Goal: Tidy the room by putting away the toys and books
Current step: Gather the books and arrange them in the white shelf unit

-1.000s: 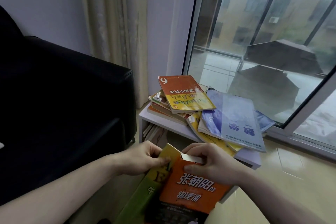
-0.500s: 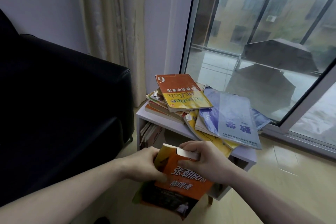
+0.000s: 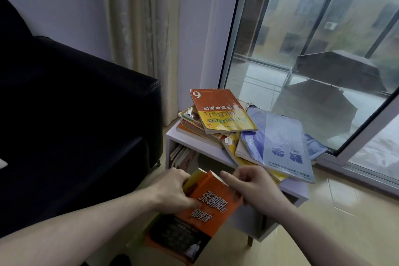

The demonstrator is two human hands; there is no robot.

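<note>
Down low in front of the white side table [image 3: 299, 190]: orange book [image 3: 207, 218] held in both hands, tilted, top end up toward the table, bottom end pointing down at the floor. Left hand [image 3: 172, 192] wrapped round the book's left edge, thumb across the cover, fingers tucked behind out of sight, so properly gripping. Stacked behind it, a yellow-green book [image 3: 194, 177], just a strip peeking out at the top left, right against the left fingers. Right hand [image 3: 250, 190] at the top right corner of the orange book, fingers curled over the upper edge, index finger stretched along the top. Looks like a pinch on that corner, though a bit motion-blurred so can't tell how firm. Book sits between the two hands, most of the cover hanging below both grips.

Up on the tabletop: messy pile of books, red and yellow English textbook [image 3: 220, 110] on top at the left, blue maths book [image 3: 278, 144] sliding off the front edge at the right. More books [image 3: 181, 154] standing in the shelf underneath. Black sofa [image 3: 75, 114] to the left, curtain [image 3: 140, 28] behind, big window [image 3: 313, 49] on the right.
</note>
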